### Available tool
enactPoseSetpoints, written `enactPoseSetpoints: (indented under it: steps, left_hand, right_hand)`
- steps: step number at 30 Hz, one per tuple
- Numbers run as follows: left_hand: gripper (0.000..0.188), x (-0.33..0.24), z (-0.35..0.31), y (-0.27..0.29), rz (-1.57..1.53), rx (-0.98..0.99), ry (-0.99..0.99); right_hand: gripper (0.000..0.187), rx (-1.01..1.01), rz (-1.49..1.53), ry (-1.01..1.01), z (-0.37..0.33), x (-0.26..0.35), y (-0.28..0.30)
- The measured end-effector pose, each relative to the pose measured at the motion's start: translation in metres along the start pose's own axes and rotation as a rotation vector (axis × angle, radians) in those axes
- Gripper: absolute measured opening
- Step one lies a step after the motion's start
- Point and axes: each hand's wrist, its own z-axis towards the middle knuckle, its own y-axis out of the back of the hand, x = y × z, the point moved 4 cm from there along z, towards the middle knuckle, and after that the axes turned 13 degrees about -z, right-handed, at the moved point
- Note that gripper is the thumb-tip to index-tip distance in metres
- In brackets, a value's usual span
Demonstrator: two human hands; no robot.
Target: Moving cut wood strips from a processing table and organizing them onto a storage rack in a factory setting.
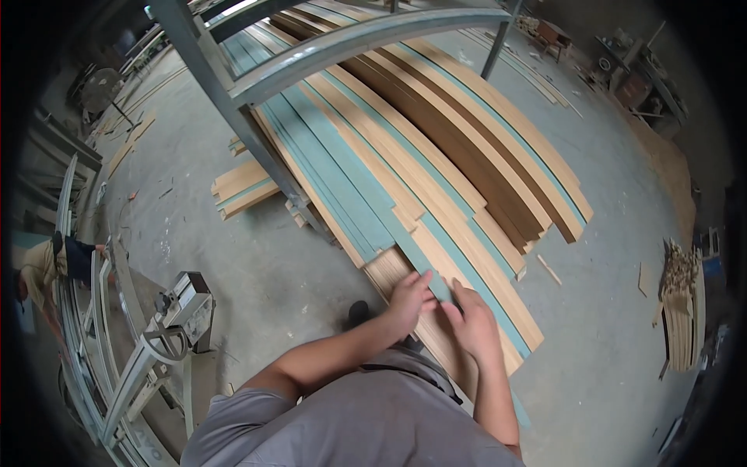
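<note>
A long teal strip (pixel 416 253) runs out toward me from the stack of boards and passes between my hands. At its left edge, my left hand (pixel 408 303) is closed, with bent fingers against the strip. My right hand (pixel 475 323) is closed at the opposite edge, its thumb and fingers about the strip. Parts of the fingertips are hidden. Beneath my hands lies a wood-grained board (pixel 389 271) that reaches toward my waist. Teal boards (pixel 334 183) and light wood-coloured boards (pixel 447 253) lie side by side beyond my hands.
A grey metal frame (pixel 373 43) stands over the stack. Dark brown boards (pixel 467 171) lie to its right. A metal machine (pixel 175 319) is at the left, where another person (pixel 47 261) bends over. A strip bundle (pixel 683 327) stands at the far right.
</note>
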Motion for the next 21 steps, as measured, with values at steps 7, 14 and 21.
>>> enactPoseSetpoints:
  steps: [7, 14, 21]
  left_hand:
    - [0.030, -0.042, 0.004, -0.008, 0.055, -0.108, -0.181]
    - [0.023, -0.063, 0.019, -0.017, 0.029, -0.067, -0.265]
    - [0.022, -0.078, 0.006, -0.004, 0.039, -0.039, -0.285]
  right_hand:
    - [0.036, -0.030, 0.070, -0.502, -0.132, -0.161, 0.042]
    - [0.034, -0.200, 0.590, -0.742, -0.221, -0.235, 0.027]
    - [0.034, -0.253, 0.185, -0.891, -0.286, -0.273, -0.012]
